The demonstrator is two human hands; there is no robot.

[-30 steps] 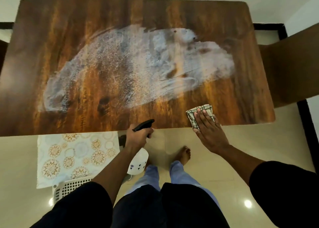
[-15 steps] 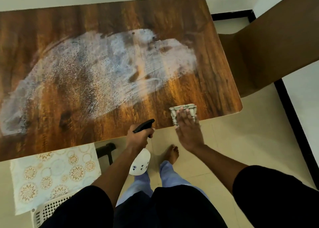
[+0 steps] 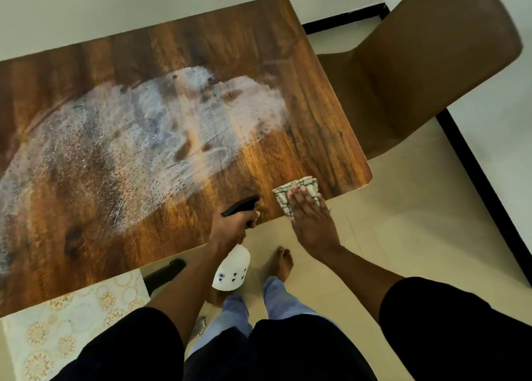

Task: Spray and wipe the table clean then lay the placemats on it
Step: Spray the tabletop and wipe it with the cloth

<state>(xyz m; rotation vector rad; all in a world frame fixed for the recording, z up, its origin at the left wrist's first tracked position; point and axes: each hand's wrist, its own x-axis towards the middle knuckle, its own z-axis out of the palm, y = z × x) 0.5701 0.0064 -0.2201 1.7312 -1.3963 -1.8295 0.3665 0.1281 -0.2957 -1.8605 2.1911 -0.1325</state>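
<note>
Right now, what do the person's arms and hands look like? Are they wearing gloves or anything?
No gloves. The left hand and right hand are both bare, with no rings, watch or bracelets showing. The forearms are bare too. Each arm has a short black sleeve that ends around the elbow. The fingernails on the right hand look short and plain.

head view: one wide-angle camera, worn on the head | aimed forward and steeply down | table (image 3: 331,127) seen from above at close range, tilted in frame | hands, legs and floor (image 3: 403,222) taken in below
</note>
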